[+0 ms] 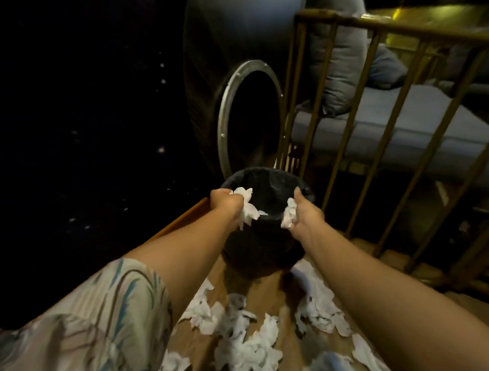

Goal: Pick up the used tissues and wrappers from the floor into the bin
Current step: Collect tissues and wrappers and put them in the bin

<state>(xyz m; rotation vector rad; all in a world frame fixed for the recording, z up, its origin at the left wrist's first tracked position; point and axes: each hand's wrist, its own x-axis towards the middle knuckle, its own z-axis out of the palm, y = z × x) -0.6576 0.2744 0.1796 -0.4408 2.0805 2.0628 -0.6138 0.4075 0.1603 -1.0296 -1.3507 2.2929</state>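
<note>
A small round bin [266,242] lined with a black bag stands on the wooden floor in front of me. Over its left rim my left hand [225,202] grips a bunch of crumpled white tissue [248,209]. My right hand [306,216] is over the right rim, closed around another white tissue wad [289,215]. Both arms reach forward from the bottom of the view. Several more crumpled white tissues [247,345] lie scattered across the floor between my arms, near me.
A large dark speaker with a metal ring [226,123] stands right behind the bin. A wooden slatted railing [352,134] runs along the right, with a grey mattress and cushions [408,119] behind it. The left side is dark.
</note>
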